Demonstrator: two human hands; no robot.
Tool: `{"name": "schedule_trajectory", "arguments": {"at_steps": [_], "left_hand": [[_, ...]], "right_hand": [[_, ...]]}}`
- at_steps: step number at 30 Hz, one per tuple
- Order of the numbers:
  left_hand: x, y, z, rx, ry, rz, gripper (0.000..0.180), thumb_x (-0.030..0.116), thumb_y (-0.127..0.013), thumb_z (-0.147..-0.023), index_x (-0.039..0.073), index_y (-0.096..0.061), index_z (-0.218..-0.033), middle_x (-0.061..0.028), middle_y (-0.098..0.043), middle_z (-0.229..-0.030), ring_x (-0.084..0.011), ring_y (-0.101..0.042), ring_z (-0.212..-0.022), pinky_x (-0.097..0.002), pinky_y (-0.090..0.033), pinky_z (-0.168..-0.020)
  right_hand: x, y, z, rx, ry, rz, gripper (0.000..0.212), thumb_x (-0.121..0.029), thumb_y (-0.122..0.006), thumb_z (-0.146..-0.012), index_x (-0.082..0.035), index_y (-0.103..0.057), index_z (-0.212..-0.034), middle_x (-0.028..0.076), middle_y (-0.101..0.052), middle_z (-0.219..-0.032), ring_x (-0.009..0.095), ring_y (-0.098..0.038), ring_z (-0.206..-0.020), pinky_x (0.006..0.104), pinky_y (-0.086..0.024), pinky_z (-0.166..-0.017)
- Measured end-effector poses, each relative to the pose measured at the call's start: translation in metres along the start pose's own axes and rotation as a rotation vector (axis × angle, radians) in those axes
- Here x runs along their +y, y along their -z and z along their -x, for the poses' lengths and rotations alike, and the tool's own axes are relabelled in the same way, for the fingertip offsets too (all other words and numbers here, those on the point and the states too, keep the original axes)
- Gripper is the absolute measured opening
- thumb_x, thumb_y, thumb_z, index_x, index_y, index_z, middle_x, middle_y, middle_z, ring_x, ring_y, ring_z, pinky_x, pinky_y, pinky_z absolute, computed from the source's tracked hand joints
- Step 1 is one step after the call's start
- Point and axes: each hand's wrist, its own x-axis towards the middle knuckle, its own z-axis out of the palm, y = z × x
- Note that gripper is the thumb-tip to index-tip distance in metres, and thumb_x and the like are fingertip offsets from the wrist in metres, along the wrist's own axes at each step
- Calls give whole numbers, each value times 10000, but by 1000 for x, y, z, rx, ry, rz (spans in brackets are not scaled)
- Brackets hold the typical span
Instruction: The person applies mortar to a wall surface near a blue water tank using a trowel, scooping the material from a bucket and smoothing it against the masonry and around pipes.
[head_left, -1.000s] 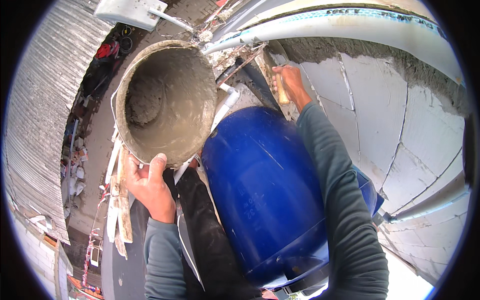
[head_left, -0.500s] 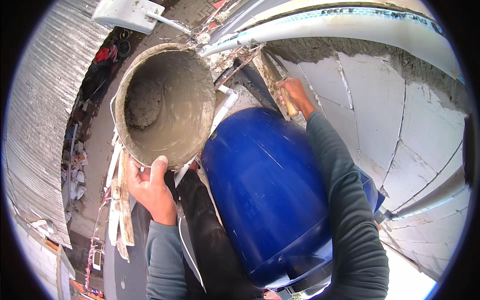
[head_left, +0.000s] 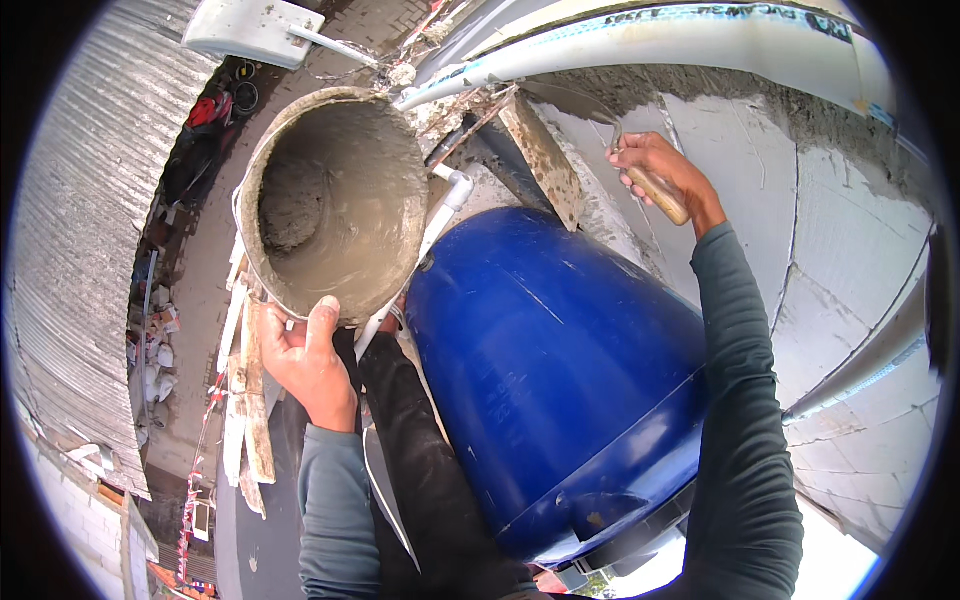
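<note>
My left hand (head_left: pixel 312 362) grips the near rim of a bucket (head_left: pixel 405 235), thumb over the edge. The bucket tilts so that its mouth faces me, and wet grey mortar (head_left: pixel 345 265) coats its inside and bottom. At the right, my right hand (head_left: pixel 665 175) is closed around the wooden handle of a trowel (head_left: pixel 657 193). The trowel's metal neck points up and left; its thin blade lies near the mortared upper strip of the block wall (head_left: pixel 735 215) and is hard to make out.
A large blue plastic drum (head_left: pixel 555 370) stands between my arms. A white pipe (head_left: pixel 640 48) crosses above the wall, and a thinner pipe (head_left: pixel 448 210) runs beside the bucket. Wood strips (head_left: pixel 254 420) lie left of my leg. A corrugated roof (head_left: pixel 90 230) and a street lie far below left.
My right hand has moved right with the trowel, away from the mortar-stained board and over to the wall. The left hand and bucket have stayed nearly in place.
</note>
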Motion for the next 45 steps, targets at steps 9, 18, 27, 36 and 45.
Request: {"name": "schedule_trajectory", "arguments": {"at_steps": [9, 18, 27, 36, 45], "left_hand": [[-2, -2, -4, 3, -21, 57, 219, -10, -695, -841, 50, -596, -1027, 12, -622, -925, -66, -566, -797, -232, -488, -746], [-6, 9, -4, -31, -35, 20, 231, -67, -633, -840, 19, -569, -1045, -27, -613, -1017, -106, -579, -902, -271, -491, -831], [-8, 3, 2, -65, -118, -107, 314, -94, -624, -847, -13, -580, -1147, -46, -639, -1056, -115, -603, -913, -267, -497, -842], [-15, 8, 8, -128, -236, -109, 603, -126, -573, -841, -72, -495, -1436, -102, -636, -1232, -158, -626, -1070, -301, -505, -970], [-4, 7, 7, -83, -131, -68, 256, -46, -633, -856, -5, -601, -1107, -48, -644, -1040, -121, -602, -925, -270, -504, -835]], "right_hand": [[-80, -134, 50, -234, 743, 550, 322, -228, -612, -950, 66, -618, -1081, 242, -656, -796, 409, -664, -683, 455, -536, -627], [-41, -251, 28, -216, 910, 769, 312, -211, -546, -997, 94, -612, -979, 263, -629, -803, 416, -676, -776, 500, -540, -697], [-63, -241, 14, 533, 979, 1194, 295, -175, -627, -862, 9, -636, -1093, 107, -610, -858, 246, -655, -772, 392, -517, -594], [-46, -241, 23, 125, 1079, 1000, 356, -186, -621, -885, -33, -664, -1204, 178, -676, -998, 335, -703, -906, 436, -569, -714], [-13, -230, -1, 73, 1103, 270, 379, -210, -673, -906, -25, -693, -1236, 219, -711, -1028, 406, -686, -937, 454, -560, -844]]}}
